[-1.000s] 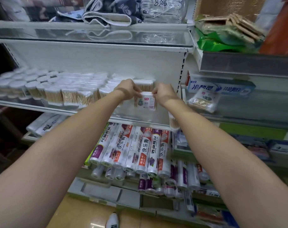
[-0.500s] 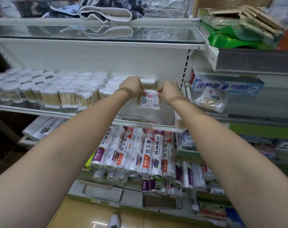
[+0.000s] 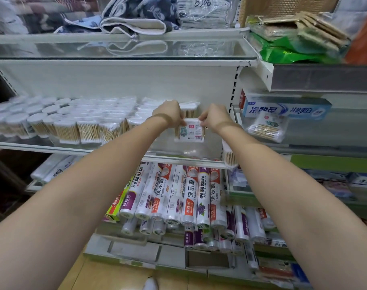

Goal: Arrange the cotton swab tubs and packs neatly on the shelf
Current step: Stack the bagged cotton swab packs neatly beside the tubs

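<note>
From the head camera I see both of my hands up at the shelf [image 3: 107, 152], holding one flat pack of cotton swabs [image 3: 189, 130] between them. My left hand [image 3: 170, 113] pinches the top left corner of the pack with curled fingers. My right hand [image 3: 215, 117] pinches the top right corner the same way. The pack hangs down from my fingers with its label facing me, and it sits above the shelf near the right end. Just behind my hands stands another pack of swabs [image 3: 188, 108], close to the back wall. Off to the left of my hands are rows of clear swab packs [image 3: 90, 130], and farther left are round swab tubs with white lids [image 3: 17, 120]. Below my right wrist, one more swab pack [image 3: 229, 156] sticks out at the shelf's right edge. To the right of my hands, on the next shelf, lies a toothpaste box [image 3: 287, 108] with a loose swab bag [image 3: 267, 127] leaning in front of it. Under my hands, one shelf down, lie many rolls of plastic wrap [image 3: 191, 195].
</note>
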A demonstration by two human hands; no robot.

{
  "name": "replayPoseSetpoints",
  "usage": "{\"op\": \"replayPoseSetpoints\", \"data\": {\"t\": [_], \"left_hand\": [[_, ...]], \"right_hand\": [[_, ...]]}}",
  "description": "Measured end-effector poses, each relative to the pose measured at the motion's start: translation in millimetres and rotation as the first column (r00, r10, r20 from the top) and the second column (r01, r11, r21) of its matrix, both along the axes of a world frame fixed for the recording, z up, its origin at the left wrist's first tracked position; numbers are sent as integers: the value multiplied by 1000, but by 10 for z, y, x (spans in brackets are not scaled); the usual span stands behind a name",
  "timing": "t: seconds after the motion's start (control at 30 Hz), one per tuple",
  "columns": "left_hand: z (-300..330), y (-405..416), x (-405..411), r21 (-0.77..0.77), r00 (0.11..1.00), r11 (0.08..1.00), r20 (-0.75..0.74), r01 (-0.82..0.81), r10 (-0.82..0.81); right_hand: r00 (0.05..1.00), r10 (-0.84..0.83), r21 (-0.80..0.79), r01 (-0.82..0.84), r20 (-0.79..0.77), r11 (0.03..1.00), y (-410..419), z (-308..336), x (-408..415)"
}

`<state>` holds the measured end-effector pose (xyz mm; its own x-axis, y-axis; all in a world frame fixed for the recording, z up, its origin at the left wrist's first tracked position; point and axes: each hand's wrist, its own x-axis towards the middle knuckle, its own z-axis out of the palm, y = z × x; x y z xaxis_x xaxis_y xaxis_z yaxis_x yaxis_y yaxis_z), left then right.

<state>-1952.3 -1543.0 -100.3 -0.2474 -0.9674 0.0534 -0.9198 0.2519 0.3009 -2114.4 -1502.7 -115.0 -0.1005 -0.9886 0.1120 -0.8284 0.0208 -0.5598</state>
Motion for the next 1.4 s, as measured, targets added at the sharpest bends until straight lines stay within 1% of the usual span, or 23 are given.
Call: {"op": "replayPoseSetpoints", "data": {"t": [0.07, 0.17, 0.27, 0.33, 0.4, 0.47, 0.5, 0.57, 0.63, 0.7, 0.73, 0.83, 0.9, 1.0, 1.1, 1.17, 1.2, 1.3, 1.4], "left_hand": [[16, 16, 26, 27, 1000, 999, -20, 19, -19], [71, 68, 63, 73, 999, 996, -1, 54, -55], [74, 129, 77, 65, 998, 996, -12, 61, -60], [65, 191, 90, 77, 995, 993, -63, 86, -81], [105, 253, 124, 169, 969, 971, -204, 172, -137], [162, 282, 177, 287, 915, 919, -372, 272, -155], [178, 279, 205, 319, 901, 898, -403, 302, -160], [165, 252, 229, 314, 905, 897, -388, 310, -177], [116, 213, 198, 248, 909, 929, -382, 274, -166], [71, 167, 158, 145, 928, 962, -331, 232, -174], [56, 149, 148, 90, 942, 969, -271, 229, -197], [29, 101, 155, -15, 965, 965, 15, 263, -263], [38, 86, 162, -53, 962, 967, 134, 248, -239], [49, 40, 189, -122, 967, 975, 196, 186, -161], [24, -1, 203, -193, 973, 970, 207, 145, -104], [1, -49, 201, -227, 975, 965, 206, 129, -82], [5, -79, 193, -240, 971, 962, 229, 129, -73], [50, -177, 140, -260, 930, 951, 362, 169, -66], [87, -292, 99, -270, 907, 943, 416, 194, -67]], "right_hand": [[1000, -8, 19, 7, 30, 1000, 20, 16, -9], [997, -26, -8, 26, 68, 1000, 43, 29, 20], [994, -47, -15, 48, 95, 999, 62, 48, 14], [985, -2, 67, -9, 173, 998, 86, 81, 19], [977, 15, 115, -41, 213, 992, 95, 128, 26], [987, 41, 135, -62, 156, 989, 113, 191, -1], [991, 75, 160, -92, 111, 983, 119, 212, -21], [987, 159, 229, -160, 21, 960, 139, 232, -33], [983, 180, 272, -165, -31, 948, 112, 211, -37], [976, 202, 267, -174, -80, 948, 125, 198, -34], [970, 227, 261, -197, -89, 945, 136, 198, -33], [952, 299, 248, -276, -60, 929, 156, 192, -18], [958, 281, 208, -263, -62, 942, 83, 129, 6], [973, 176, 87, -164, -149, 983, -59, 34, 82], [973, 127, -5, -131, -192, 991, -216, -57, 165], [975, 99, -40, -109, -199, 993, -316, -115, 221], [976, 79, -61, -93, -201, 994, -368, -136, 249], [982, -11, -94, -7, -189, 996, -501, -143, 305], [974, -69, -82, 52, -215, 995, -620, -129, 318]]}}
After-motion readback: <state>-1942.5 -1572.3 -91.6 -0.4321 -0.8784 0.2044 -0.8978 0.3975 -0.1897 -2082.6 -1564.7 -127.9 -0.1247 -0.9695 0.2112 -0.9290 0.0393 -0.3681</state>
